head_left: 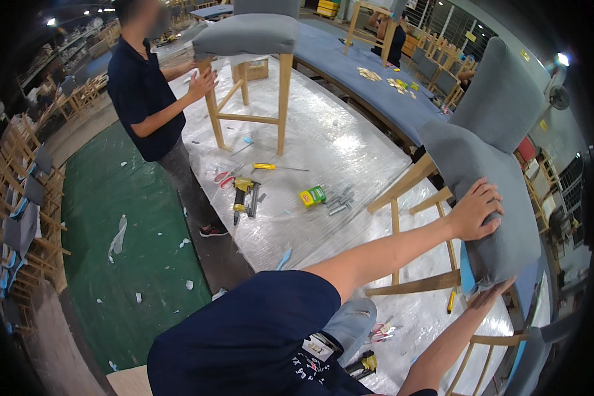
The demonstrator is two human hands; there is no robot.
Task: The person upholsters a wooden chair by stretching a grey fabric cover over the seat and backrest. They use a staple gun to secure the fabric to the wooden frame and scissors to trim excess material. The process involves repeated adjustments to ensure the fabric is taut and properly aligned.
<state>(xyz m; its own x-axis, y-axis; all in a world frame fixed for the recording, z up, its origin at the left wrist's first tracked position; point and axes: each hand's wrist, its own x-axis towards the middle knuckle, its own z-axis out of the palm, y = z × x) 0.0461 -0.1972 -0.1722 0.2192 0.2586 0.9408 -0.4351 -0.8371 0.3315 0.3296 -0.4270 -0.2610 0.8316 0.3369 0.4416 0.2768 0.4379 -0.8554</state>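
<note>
A grey upholstered bar chair (501, 178) with pale wooden legs leans on the plastic-wrapped table at my right. My left hand (476, 210) lies on its seat, palm down, with the fingers spread and slightly bent over the padding. At the near lower edge of the seat, my right hand (492, 294) grips the grey seat cover (487, 282), where the fabric bunches; its fingertips are partly hidden. A strip of light blue lining (466, 269) shows beside that edge.
On the table (290, 228) lie a staple gun (246, 197), red-handled scissors (224, 178), a yellow screwdriver (265, 166), a green-yellow box (313, 196), staple strips (340, 201) and a yellow cutter (451, 301). Another staple gun (363, 363) is near me. A co-worker (148, 92) handles another chair (247, 36).
</note>
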